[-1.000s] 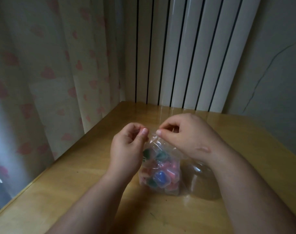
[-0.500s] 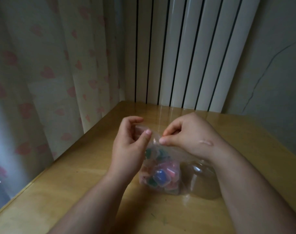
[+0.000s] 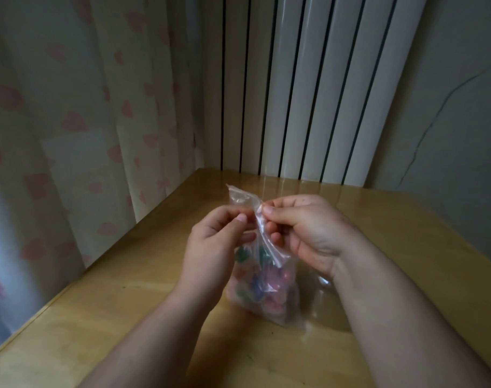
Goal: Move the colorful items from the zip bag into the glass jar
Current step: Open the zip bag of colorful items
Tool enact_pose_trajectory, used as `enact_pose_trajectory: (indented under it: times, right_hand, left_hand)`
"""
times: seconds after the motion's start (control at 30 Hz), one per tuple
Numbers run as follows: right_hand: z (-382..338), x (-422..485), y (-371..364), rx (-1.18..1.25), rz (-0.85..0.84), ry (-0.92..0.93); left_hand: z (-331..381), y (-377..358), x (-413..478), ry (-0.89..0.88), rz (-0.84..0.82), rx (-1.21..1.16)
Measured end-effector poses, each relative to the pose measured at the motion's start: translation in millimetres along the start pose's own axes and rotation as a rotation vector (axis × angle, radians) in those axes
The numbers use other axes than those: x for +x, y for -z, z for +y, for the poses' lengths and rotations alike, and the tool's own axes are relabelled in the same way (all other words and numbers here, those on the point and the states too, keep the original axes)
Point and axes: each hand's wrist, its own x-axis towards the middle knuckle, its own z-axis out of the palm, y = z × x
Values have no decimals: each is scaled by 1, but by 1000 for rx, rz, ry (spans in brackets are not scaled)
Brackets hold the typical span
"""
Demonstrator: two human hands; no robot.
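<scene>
So the bag point(image 3: 269, 247) is standing upright on the counter point(image 3: 126, 303) with both hands working its top. The left hand point(image 3: 210, 247) pinches one lip of the zip strip between thumb and fingers, and the right hand point(image 3: 308, 233) pinches the other lip right next to it, so the hands are nearly touching with just the plastic between them. That looks like the grip you'd use to peel a zip seal apart, one side per hand. One top corner pokes up free above the fingers. I honestly can't tell if the seal has popped yet, the plastic is too crinkled and the light is dim. The items point(image 3: 275, 275) are all bunched at the bottom of the bag, pink, green and blue bits, so their weight keeps the bag planted while the top gets tugged. The jar point(image 3: 322, 301) sits just beside the bag on its right, half hidden by the right wrist, handy for tipping once it's open. Nothing's in it that I can see.
</scene>
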Motion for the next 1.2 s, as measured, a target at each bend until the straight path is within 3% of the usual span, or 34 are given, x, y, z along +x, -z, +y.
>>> enact_pose_trajectory:
  times: [0.17, 0.4, 0.8, 1.2]
  right_hand:
    - [7, 4, -4, -15, -27, 17]
    - [6, 0, -4, -578, 110, 199]
    - [7, 4, -1, -692, 8, 211]
    - [9, 1, -14, -924, 176, 285]
  left_hand:
    - [1, 0, 2, 5, 32, -22]
    - [2, 1, 2, -7, 79, 31]
    - [3, 0, 2, 42, 86, 31]
    - [-2, 2, 2, -37, 61, 300]
